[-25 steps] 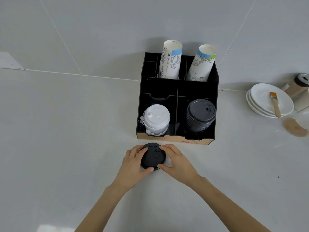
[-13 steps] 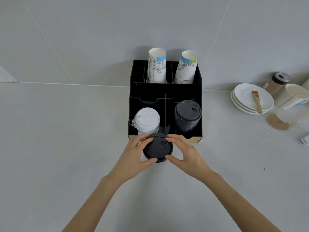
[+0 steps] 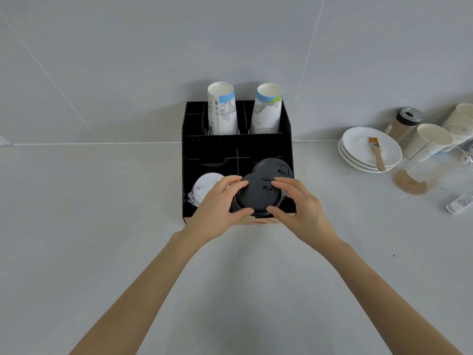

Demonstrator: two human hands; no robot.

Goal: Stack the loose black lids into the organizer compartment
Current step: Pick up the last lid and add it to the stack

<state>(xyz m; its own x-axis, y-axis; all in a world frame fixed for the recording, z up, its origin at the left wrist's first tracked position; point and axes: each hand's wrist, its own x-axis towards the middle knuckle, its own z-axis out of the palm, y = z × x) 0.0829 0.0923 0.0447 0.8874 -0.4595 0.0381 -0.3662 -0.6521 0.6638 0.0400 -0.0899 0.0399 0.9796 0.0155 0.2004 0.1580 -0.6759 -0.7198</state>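
Grey counter (image 3: 102,226); lids (image 3: 257,197) held flat, tops up, by left hand (image 3: 217,208) and right hand (image 3: 299,208), over organizer (image 3: 186,175) front.

Organizer (image 3: 236,147) against back wall: two cup stacks (image 3: 222,108) in rear slots, lid stacks (image 3: 272,167) in front compartments; plates (image 3: 371,147) well right.

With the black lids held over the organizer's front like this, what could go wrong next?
1. The held black lids, pinched only at the rim by the left hand and right hand, might slip or splay.
2. They sit off-centre from the black lid stack, so they may land crooked.
3. The left hand is close to the white lids and might nudge them.
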